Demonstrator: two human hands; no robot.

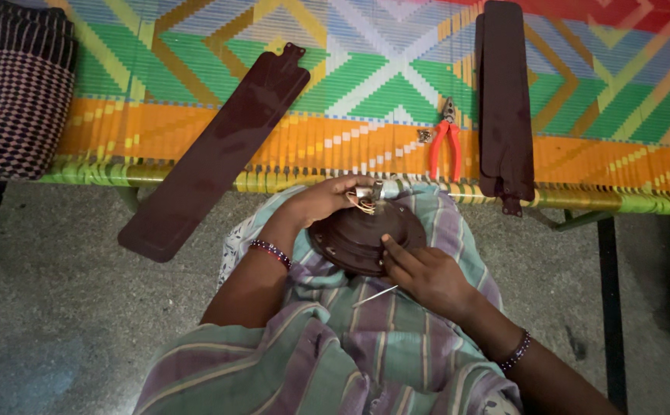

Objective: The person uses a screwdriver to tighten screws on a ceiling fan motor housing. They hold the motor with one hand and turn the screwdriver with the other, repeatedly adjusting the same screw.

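A view from above of a person seated with a dark brown ceiling fan motor (356,238) resting in their lap, on striped green and purple cloth (366,338). The left hand (326,201) is curled over the top of the motor, its fingers closed around the metal shaft (371,190) and a small bunch of pale wires (365,204) there. The right hand (425,274) presses its fingers against the motor's near rim; a thin metal tool (375,296), possibly a screwdriver, pokes out from under the palm, though the view is too dim to tell whether the hand grips it. Both wrists wear beaded bracelets.

Just beyond the knees stands a cot woven from bright green, orange, white and blue straps (197,131). One dark brown fan blade (216,154) lies slanted across the cot's near edge, its lower end hanging out past the frame. Further fan blades (504,100) lie stacked upright on the right. Between them, near the motor, lie red-handled pliers (446,142) with small metal fittings (425,135) just beside them. A checked cushion (12,92) sits at the far left. The floor (58,307) is grey speckled stone.
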